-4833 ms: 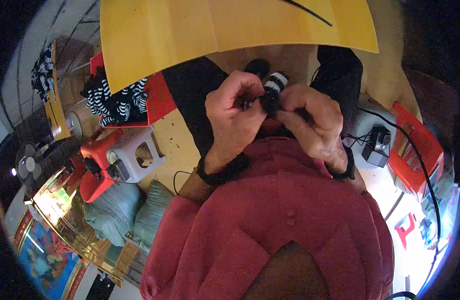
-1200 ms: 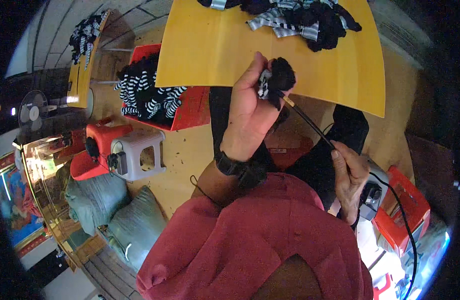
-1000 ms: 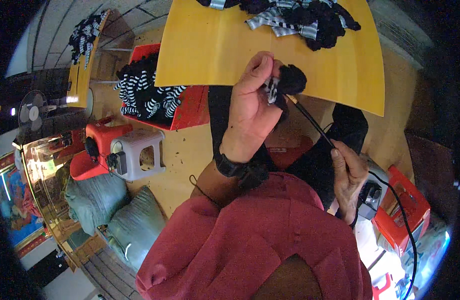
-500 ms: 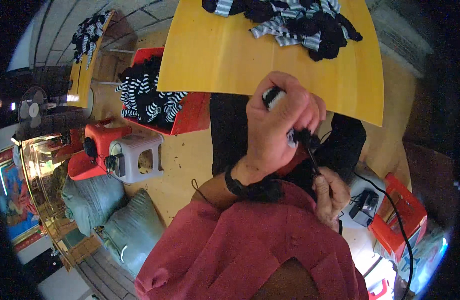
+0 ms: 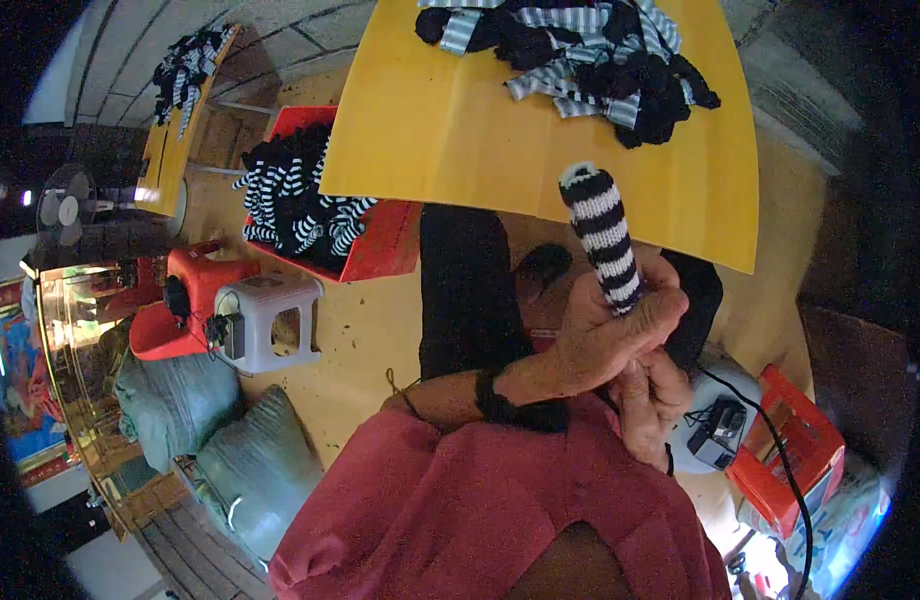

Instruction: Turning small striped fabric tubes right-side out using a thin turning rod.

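- A yellow table (image 5: pixel 450 140) stands in front of the seated person, above a sandy floor (image 5: pixel 370 330), and the person's dark trousers (image 5: pixel 465 290) show below its edge.
- On the far side of the table lies a pile of socks (image 5: pixel 590 50), black and striped.
- The left hand (image 5: pixel 600 340) is closed around the lower end of a black-and-white striped sock (image 5: pixel 602 235), which stands upright and stiff, its top just before the table edge.
- The right hand (image 5: pixel 652 395) sits under the left one and touches it; its fingers are curled, but I cannot tell what they grip.
- A red crate (image 5: pixel 380 250) with more striped socks is at the left, next to a white stool (image 5: pixel 270 320).
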A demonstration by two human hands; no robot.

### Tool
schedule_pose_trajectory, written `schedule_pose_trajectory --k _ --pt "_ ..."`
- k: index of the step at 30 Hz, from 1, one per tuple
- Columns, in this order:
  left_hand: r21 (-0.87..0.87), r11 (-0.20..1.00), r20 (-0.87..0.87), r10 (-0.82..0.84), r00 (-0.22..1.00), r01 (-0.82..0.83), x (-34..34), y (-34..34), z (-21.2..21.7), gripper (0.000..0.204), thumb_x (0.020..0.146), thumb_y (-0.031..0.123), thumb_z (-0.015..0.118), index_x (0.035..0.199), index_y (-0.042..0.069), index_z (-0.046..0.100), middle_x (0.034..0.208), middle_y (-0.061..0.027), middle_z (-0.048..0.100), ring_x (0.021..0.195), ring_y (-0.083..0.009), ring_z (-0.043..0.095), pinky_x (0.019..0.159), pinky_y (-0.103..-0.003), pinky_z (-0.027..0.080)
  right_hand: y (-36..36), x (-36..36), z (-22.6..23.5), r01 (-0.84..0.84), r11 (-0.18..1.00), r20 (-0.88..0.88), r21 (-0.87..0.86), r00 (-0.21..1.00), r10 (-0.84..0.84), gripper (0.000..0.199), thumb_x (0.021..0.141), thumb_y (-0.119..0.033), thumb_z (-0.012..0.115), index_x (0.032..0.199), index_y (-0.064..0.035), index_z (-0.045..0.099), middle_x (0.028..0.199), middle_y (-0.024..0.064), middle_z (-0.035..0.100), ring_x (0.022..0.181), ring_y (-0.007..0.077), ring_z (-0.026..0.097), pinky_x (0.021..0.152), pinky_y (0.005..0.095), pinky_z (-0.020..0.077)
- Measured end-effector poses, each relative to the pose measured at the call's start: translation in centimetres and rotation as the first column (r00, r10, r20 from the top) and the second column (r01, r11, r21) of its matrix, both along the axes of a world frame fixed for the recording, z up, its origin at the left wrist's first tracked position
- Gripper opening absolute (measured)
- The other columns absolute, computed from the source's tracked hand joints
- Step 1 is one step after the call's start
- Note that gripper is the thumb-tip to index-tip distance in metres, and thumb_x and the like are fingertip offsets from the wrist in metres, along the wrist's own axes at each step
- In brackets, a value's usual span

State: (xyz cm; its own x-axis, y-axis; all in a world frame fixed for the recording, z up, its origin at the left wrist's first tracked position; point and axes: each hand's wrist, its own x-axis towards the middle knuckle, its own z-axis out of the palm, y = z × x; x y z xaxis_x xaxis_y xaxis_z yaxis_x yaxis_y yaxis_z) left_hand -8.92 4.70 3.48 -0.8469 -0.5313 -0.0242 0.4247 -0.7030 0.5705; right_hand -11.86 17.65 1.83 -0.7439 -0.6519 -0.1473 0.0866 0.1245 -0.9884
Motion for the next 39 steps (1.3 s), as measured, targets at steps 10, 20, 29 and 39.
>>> schedule_pose_trajectory --k 10,20,29,39 --pt "0.031 0.998 -0.018 0.063 0.998 -0.063 -0.1 -6.5 4.4 0.022 0.091 0.029 0.053 0.086 0.007 0.048 0.062 -0.0027 0.048 0.045 -0.0110 0.043 0.049 -0.029 0.040 -0.3 0.0 -0.9 -0.054 0.998 -0.174 -0.023 0.983 0.049 0.015 0.089 -0.012 0.057 0.090 0.0015 0.063 0.063 -0.0013 0.053 0.050 0.0041 0.041 0.044 0.0196 0.0285" --pt "0.081 0.987 -0.171 -0.123 0.978 0.138 -0.5 -1.4 0.3 0.026 0.091 0.026 0.054 0.077 0.006 0.045 0.054 0.0004 0.044 0.042 -0.0069 0.040 0.039 -0.024 0.034 -1.7 -0.5 1.5 -0.034 0.996 0.128 -0.088 0.991 0.045 0.019 0.090 -0.015 0.055 0.097 0.0013 0.061 0.065 -0.0024 0.053 0.047 0.0028 0.037 0.043 0.0179 0.0254" --pt "0.055 0.995 0.114 0.077 0.991 -0.084 -0.4 -5.9 3.2 0.031 0.093 0.039 0.044 0.084 0.010 0.046 0.062 -0.0025 0.045 0.045 -0.0133 0.041 0.044 -0.026 0.036 -2.1 -1.2 0.1 -0.172 0.985 0.042 -0.018 0.984 0.173 0.012 0.091 -0.008 0.050 0.091 0.0001 0.059 0.064 -0.0006 0.053 0.047 0.0030 0.038 0.042 0.0183 0.0269" --pt "0.100 0.993 -0.020 0.064 0.998 -0.061 -0.1 -9.1 3.4 0.038 0.097 0.042 0.029 0.076 0.013 0.040 0.055 0.0036 0.033 0.041 -0.0065 0.027 0.037 -0.021 0.027 -1.0 -0.1 -0.2 -0.126 0.990 0.094 -0.059 0.987 0.132 0.011 0.088 -0.003 0.052 0.093 0.0017 0.061 0.060 -0.0013 0.051 0.048 0.0035 0.039 0.044 0.0194 0.0300"
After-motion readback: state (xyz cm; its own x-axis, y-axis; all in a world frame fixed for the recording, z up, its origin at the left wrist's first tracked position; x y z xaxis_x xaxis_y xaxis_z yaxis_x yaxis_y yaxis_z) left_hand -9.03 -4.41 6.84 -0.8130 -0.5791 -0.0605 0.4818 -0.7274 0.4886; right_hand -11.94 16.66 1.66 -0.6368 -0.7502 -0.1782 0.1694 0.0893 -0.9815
